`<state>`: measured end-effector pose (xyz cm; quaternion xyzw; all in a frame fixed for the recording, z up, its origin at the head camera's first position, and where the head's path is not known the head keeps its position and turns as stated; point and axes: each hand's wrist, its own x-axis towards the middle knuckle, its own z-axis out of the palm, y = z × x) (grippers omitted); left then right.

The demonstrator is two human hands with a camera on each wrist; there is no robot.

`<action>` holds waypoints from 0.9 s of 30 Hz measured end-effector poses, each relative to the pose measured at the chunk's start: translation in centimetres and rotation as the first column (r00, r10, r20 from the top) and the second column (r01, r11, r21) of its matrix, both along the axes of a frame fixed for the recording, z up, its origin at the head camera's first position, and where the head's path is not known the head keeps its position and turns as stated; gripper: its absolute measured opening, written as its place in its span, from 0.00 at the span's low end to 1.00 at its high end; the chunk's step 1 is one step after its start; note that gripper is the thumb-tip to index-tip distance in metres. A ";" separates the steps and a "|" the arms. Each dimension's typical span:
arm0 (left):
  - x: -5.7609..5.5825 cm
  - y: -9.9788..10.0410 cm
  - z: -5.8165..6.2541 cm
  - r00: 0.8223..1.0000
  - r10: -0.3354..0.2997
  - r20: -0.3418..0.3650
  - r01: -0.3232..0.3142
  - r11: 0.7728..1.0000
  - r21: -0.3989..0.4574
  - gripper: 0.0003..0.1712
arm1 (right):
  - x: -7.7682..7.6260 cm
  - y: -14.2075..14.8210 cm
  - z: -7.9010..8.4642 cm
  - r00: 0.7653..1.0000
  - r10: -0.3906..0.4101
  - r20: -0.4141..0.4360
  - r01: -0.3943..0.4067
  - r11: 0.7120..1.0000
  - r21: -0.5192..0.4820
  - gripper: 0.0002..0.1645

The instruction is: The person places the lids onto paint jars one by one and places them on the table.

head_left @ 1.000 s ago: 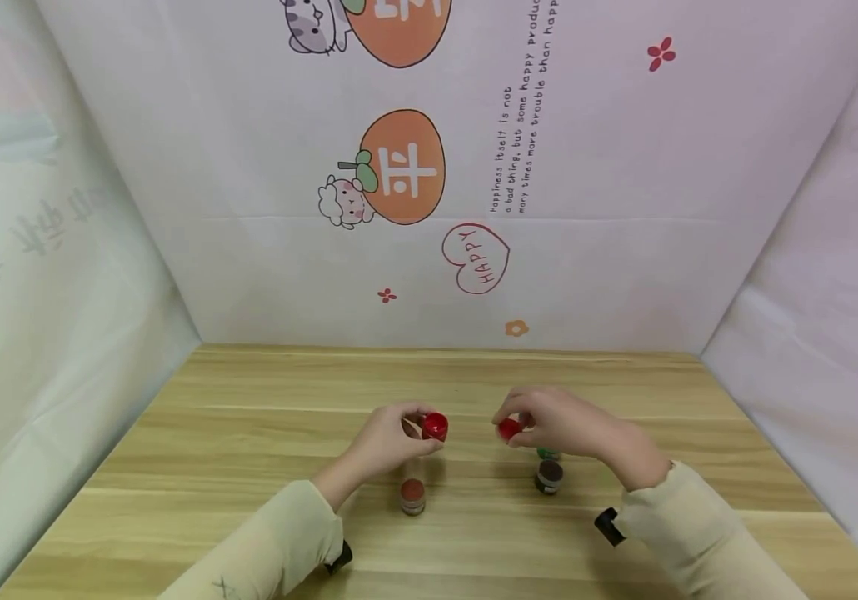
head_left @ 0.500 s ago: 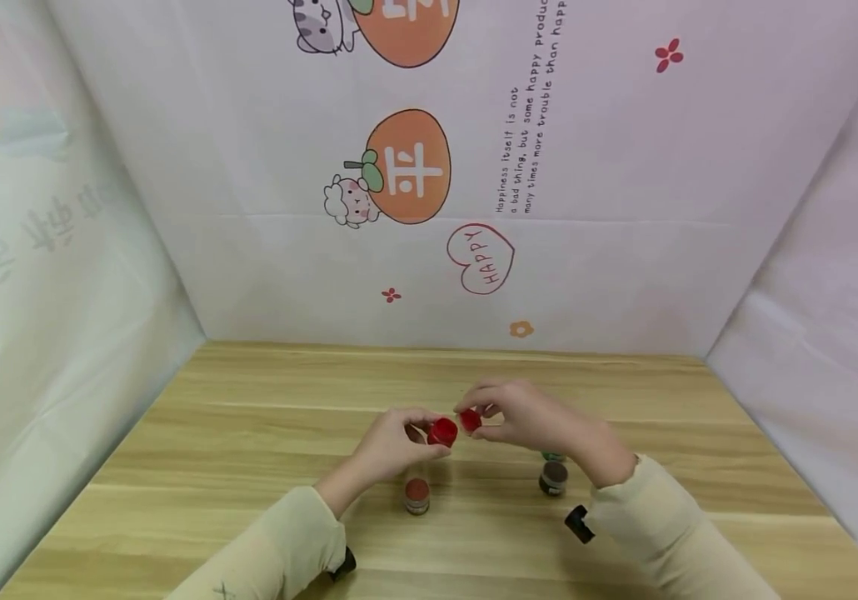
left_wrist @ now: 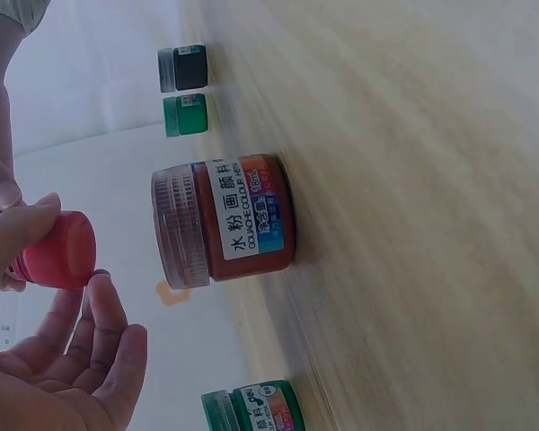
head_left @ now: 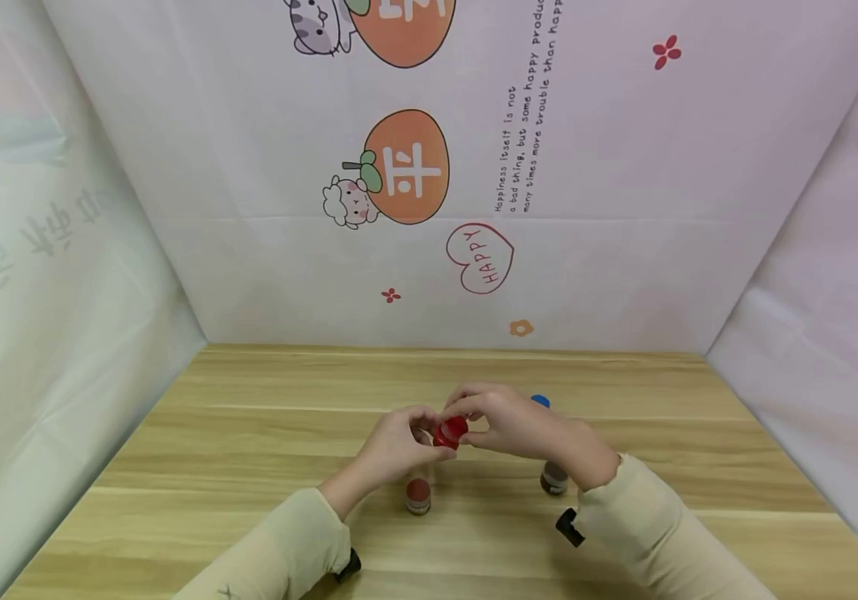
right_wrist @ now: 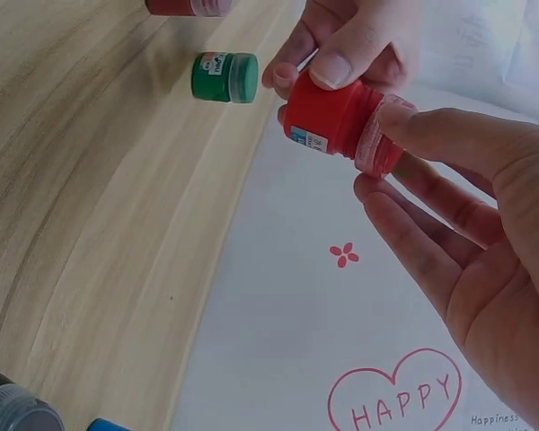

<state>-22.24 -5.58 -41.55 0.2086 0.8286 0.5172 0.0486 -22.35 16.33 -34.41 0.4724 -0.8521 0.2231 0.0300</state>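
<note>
Over the middle of the table, my left hand (head_left: 391, 442) grips a small red paint jar (right_wrist: 319, 117), tilted with its mouth towards the right. The thumb and fingers of my right hand (head_left: 511, 421) pinch a clear-rimmed red lid (right_wrist: 380, 135), which sits against the jar's mouth. Whether the lid is threaded on cannot be seen. Just below the left hand stands a reddish-brown gouache jar (head_left: 418, 497), its label readable in the left wrist view. A green jar (right_wrist: 223, 77) shows close to the left hand in the right wrist view.
A dark jar (head_left: 553, 479) stands beside the right forearm, and a blue top (head_left: 541, 401) shows behind the right hand. Another green jar (left_wrist: 187, 115) is next to the dark one in the left wrist view. A printed white cloth (head_left: 586, 275) backs the wooden table (head_left: 249, 392).
My right hand has moved left, bringing the red lid onto the jar's mouth. The left hand has stayed nearly in place. The blue top has come into view behind the right hand.
</note>
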 end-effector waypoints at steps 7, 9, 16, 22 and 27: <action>0.1 0.1 0.1 1.000 -0.015 -0.017 0.015 1.000 -0.019 0.17 | -0.2 0.0 0.0 1.000 0.016 0.021 -0.017 1.000 0.026 0.17; 0.1 0.2 0.2 1.000 -0.018 -0.017 0.017 0.999 -0.026 0.17 | -0.2 0.0 0.1 0.999 0.011 0.039 -0.013 0.999 0.030 0.16; 0.3 0.5 0.5 1.000 -0.014 -0.027 0.013 0.999 -0.036 0.15 | 0.0 0.1 0.4 0.997 -0.026 0.069 0.023 0.999 0.044 0.13; 0.6 0.9 0.5 0.999 -0.043 -0.033 0.042 0.998 -0.038 0.14 | 0.1 0.2 0.3 0.998 -0.070 0.000 0.070 0.994 0.080 0.11; 0.7 0.9 0.4 0.999 -0.040 -0.013 0.039 0.999 -0.037 0.15 | 0.2 0.6 0.2 0.997 -0.009 -0.079 0.017 0.995 0.102 0.19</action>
